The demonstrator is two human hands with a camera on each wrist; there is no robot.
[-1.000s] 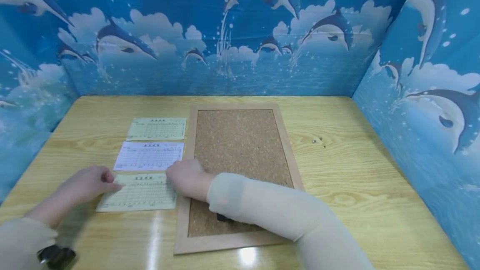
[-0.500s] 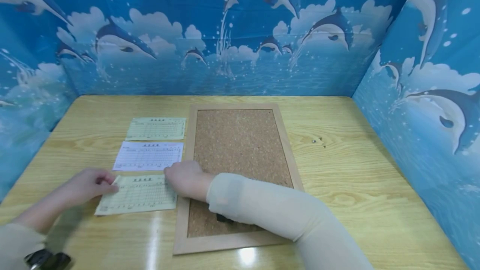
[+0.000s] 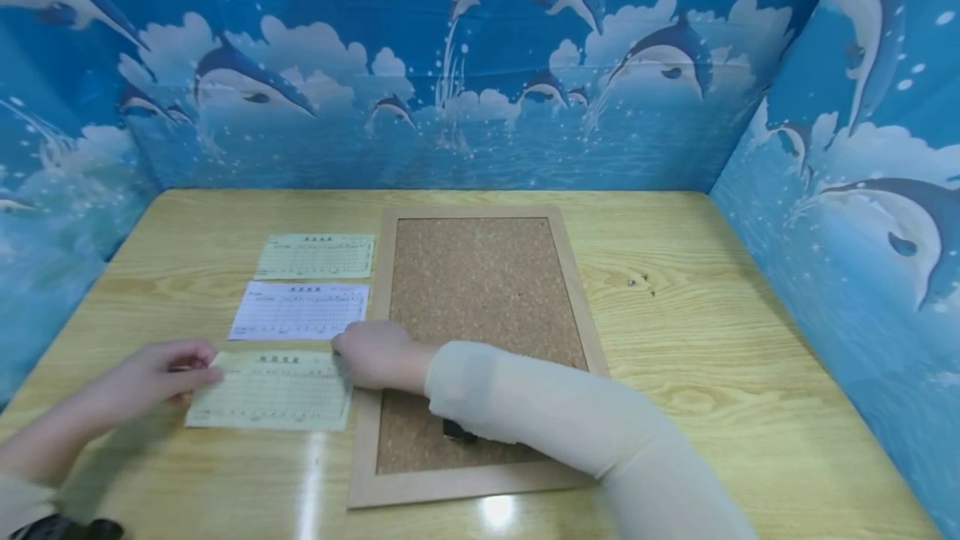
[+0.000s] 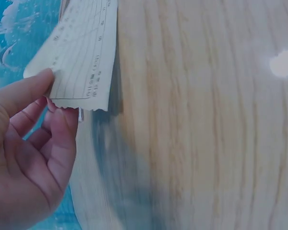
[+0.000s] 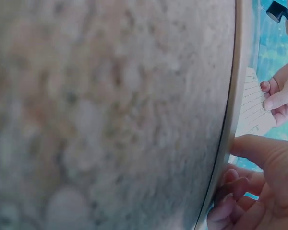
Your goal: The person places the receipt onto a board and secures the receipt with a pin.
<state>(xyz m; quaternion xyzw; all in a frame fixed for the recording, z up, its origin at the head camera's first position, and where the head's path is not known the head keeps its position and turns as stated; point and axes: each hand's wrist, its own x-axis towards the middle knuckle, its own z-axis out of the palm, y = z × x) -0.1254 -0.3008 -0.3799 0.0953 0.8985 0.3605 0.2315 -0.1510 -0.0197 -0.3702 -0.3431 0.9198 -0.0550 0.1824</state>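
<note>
My left hand [image 3: 161,377] pinches the left edge of a pale green printed form slip [image 3: 273,394] between thumb and fingers. In the left wrist view, that form [image 4: 84,62] has its rough-edged end raised off the table above a shadow. My right hand [image 3: 375,354] has curled fingers at the form's upper right corner and holds it there, beside the board's left rail. Its fingertips are partly hidden in the head view. Just beyond lie a white form slip [image 3: 296,311] and another pale green form slip [image 3: 315,257], both flat on the table.
A cork board [image 3: 480,290] in a wooden frame lies right of the slips, under my right forearm. Tiny metallic bits [image 3: 637,282] rest on the wood-grain table [image 3: 720,390] to its right. A dolphin-print cloth [image 3: 420,140] walls the table at the back and sides.
My left hand has moved left and slightly nearer to me, drawing the front form out with it and raising its left end. My right hand has stayed almost in place.
</note>
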